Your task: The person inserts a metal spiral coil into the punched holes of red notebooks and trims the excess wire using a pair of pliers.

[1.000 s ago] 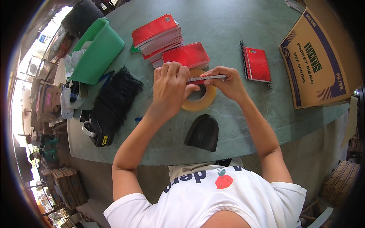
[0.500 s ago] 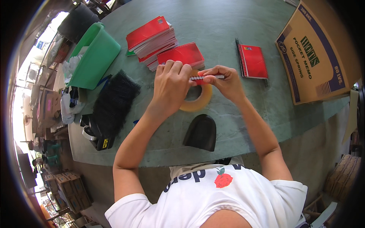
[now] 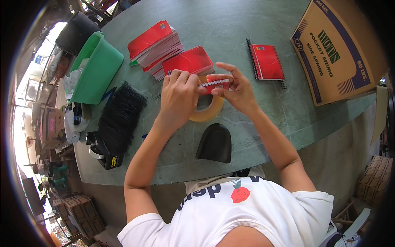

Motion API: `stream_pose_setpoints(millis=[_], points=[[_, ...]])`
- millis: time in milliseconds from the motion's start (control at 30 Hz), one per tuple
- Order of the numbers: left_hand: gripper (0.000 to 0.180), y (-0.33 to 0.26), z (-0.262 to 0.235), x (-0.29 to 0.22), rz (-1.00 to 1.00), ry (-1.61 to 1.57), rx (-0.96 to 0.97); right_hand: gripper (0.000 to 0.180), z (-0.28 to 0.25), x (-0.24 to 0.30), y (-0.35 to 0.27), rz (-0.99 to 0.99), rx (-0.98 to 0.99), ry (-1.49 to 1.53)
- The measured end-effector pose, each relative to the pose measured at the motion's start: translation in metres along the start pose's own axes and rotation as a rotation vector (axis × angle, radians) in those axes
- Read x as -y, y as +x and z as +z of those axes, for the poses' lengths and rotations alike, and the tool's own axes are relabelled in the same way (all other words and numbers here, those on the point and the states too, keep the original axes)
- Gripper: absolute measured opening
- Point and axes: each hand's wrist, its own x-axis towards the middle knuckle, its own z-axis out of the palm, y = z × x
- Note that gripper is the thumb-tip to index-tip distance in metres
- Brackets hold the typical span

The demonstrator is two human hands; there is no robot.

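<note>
Between my two hands is a small red notebook (image 3: 219, 85), its white, slotted-looking edge turned up. My left hand (image 3: 177, 98) is closed round its left end, and the fingers hide that part. A thin dark coil end (image 3: 156, 96) shows just left of this hand. With thumb and fingers my right hand (image 3: 238, 91) pinches the right end, its index finger raised. Under the hands lies a roll of tan tape (image 3: 212, 114). Beyond them are a stack of red-covered notepads (image 3: 153, 43) and a second red pile (image 3: 188, 61). A spiral-bound red notebook (image 3: 268, 62) lies to the right.
A heap of black spiral coils (image 3: 122, 113) lies left, beside a black tape dispenser (image 3: 110, 161) and a green tub (image 3: 98, 74). A black curved piece (image 3: 214, 144) sits near the table's front edge. At the right stands a large cardboard box (image 3: 329, 61).
The red notebook has tilted so more of its slotted edge and red face show. My right index finger has lifted away from it. The view has shifted slightly.
</note>
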Motion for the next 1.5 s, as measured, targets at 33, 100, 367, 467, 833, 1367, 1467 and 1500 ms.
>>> stream_pose_setpoints(millis=[33, 100, 367, 467, 833, 1367, 1467, 1500], points=[[0.025, 0.001, -0.001, -0.002, -0.006, -0.026, -0.010, 0.024, 0.000, -0.001, 0.000, 0.031, 0.007, -0.009], [0.023, 0.006, -0.004, -0.010, -0.010, -0.081, -0.033, 0.026, -0.004, -0.009, 0.001, 0.033, 0.057, 0.021], [0.025, 0.006, 0.002, -0.009, -0.020, -0.142, -0.021, 0.020, -0.005, -0.011, -0.007, -0.112, 0.020, 0.118], [0.024, 0.006, 0.002, -0.007, -0.052, -0.179, 0.076, 0.020, -0.001, -0.001, -0.010, -0.049, -0.045, 0.153], [0.018, 0.022, 0.020, -0.025, 0.027, -0.426, 0.076, 0.016, -0.011, -0.019, -0.016, 0.043, -0.082, -0.087], [0.018, 0.011, 0.016, -0.035, -0.050, -0.325, 0.049, 0.022, 0.005, -0.020, -0.029, -0.180, -0.155, -0.378], [0.027, 0.012, -0.002, -0.038, -0.018, -0.237, -0.166, 0.023, -0.015, 0.000, -0.021, -0.396, -0.231, -0.547], [0.030, 0.009, -0.010, -0.039, -0.008, -0.205, -0.258, 0.024, -0.026, 0.018, -0.014, -0.441, -0.332, -0.577]])
